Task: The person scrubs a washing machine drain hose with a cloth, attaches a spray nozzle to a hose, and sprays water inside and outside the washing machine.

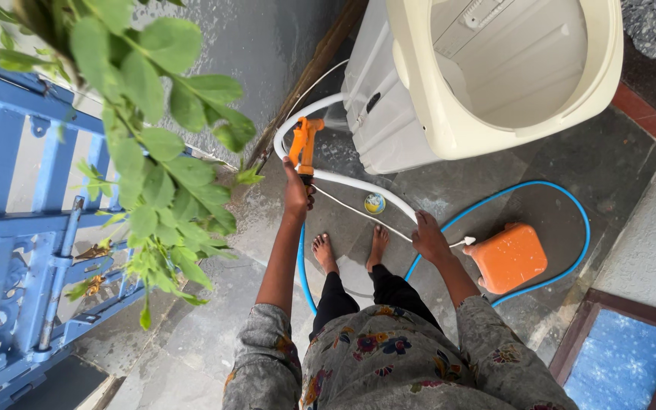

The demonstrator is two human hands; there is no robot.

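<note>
My left hand [298, 193] grips an orange spray nozzle [304, 142] that points at the side of a cream and grey washing machine [389, 114]; a spray of water hits its wall. My right hand [428, 237] holds a white hose [358, 184] that loops from near the machine across the wet stone floor. A blue hose [563, 197] curves around an orange plastic stool [509, 257] and runs back toward my bare feet [351, 247].
A small round yellow and blue object [374, 203] lies on the floor by the white hose. A blue metal gate [32, 250] stands at the left, with a leafy green branch [153, 144] over it. A blue mat [624, 361] lies at the lower right.
</note>
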